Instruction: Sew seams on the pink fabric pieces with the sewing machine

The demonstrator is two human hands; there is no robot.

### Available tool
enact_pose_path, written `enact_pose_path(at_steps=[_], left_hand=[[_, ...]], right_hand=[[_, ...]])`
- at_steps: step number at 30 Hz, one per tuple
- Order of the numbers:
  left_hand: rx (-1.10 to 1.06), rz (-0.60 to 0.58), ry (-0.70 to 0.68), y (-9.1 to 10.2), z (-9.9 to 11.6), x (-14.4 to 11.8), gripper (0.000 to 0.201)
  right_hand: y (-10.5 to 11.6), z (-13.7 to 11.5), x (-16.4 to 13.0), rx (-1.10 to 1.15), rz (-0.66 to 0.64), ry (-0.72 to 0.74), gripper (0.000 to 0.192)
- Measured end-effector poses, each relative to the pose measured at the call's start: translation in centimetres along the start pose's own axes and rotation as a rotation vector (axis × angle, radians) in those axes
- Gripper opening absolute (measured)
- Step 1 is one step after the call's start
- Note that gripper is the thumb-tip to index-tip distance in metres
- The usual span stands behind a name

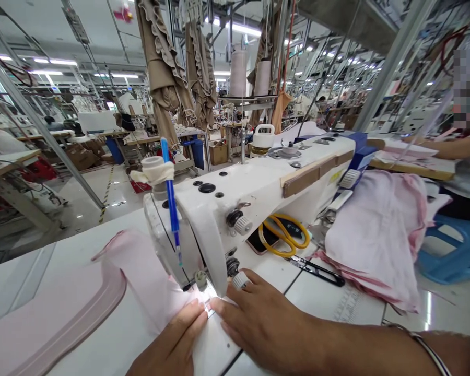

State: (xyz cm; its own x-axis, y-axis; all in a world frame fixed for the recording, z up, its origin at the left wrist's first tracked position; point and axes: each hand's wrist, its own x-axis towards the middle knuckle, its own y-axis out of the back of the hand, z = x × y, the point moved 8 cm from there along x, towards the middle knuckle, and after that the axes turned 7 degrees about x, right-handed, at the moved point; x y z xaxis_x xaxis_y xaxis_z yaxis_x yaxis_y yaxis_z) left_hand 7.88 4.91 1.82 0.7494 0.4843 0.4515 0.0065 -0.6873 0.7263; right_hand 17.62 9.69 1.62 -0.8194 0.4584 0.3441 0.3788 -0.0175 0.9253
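Observation:
A pale pink fabric piece (149,282) lies on the white sewing machine bed and runs under the lit needle area of the sewing machine (203,219). My left hand (176,337) comes in from below, fingers together, its fingertips closed on the fabric's edge just in front of the presser foot. From the right, my right hand (264,318) meets it there, a fingertip almost touching the left ones and other fingers reaching beside the machine head. The small bit of fabric between the fingertips is mostly hidden by glare. A blue pen (171,203) is tied to the machine head.
Yellow-handled scissors (284,235) and black thread snips (317,269) lie under the machine arm, by a dark phone (260,239). Stacked pink pieces (376,230) hang at the right, near a blue stool (450,250). A co-worker's arm (450,149) is beyond. Another pink strip-edged piece (62,318) lies left.

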Motion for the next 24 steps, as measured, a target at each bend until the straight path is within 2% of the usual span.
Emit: enact_pose_path(at_steps=[4, 7, 9, 11, 13, 15, 18, 24], left_hand=[[-0.095, -0.047, 0.130, -0.6, -0.7, -0.6, 0.041], [-0.235, -0.089, 0.307, -1.1, -1.6, -1.6, 0.040], [-0.464, -0.138, 0.555, -2.1, -3.1, -2.7, 0.038], [-0.759, -0.185, 0.908, -3.8, -4.8, -4.7, 0.043], [-1.083, -0.198, 1.236, -5.5, -5.5, -6.5, 0.053], [-1.322, -0.196, 1.413, -6.4, -5.6, -7.3, 0.061], [-1.419, -0.166, 1.494, -6.4, -6.2, -7.4, 0.061], [-1.464, -0.163, 1.513, -6.5, -6.4, -7.3, 0.065]], right_hand=[[-0.4, 0.2, -0.1, 0.075, -0.002, -0.019, 0.025], [-0.5, 0.2, -0.2, 0.089, 0.023, -0.024, 0.026], [-0.4, 0.1, -0.3, 0.076, 0.051, -0.007, 0.026], [-0.2, -0.2, -0.4, 0.058, 0.093, 0.020, 0.029], [-0.1, -0.3, -0.5, 0.039, 0.126, 0.042, 0.032], [0.0, -0.4, -0.6, 0.016, 0.144, 0.064, 0.033], [0.2, -0.6, -0.7, -0.013, 0.146, 0.090, 0.032], [0.3, -0.6, -0.6, 0.039, 0.127, 0.073, 0.027]])
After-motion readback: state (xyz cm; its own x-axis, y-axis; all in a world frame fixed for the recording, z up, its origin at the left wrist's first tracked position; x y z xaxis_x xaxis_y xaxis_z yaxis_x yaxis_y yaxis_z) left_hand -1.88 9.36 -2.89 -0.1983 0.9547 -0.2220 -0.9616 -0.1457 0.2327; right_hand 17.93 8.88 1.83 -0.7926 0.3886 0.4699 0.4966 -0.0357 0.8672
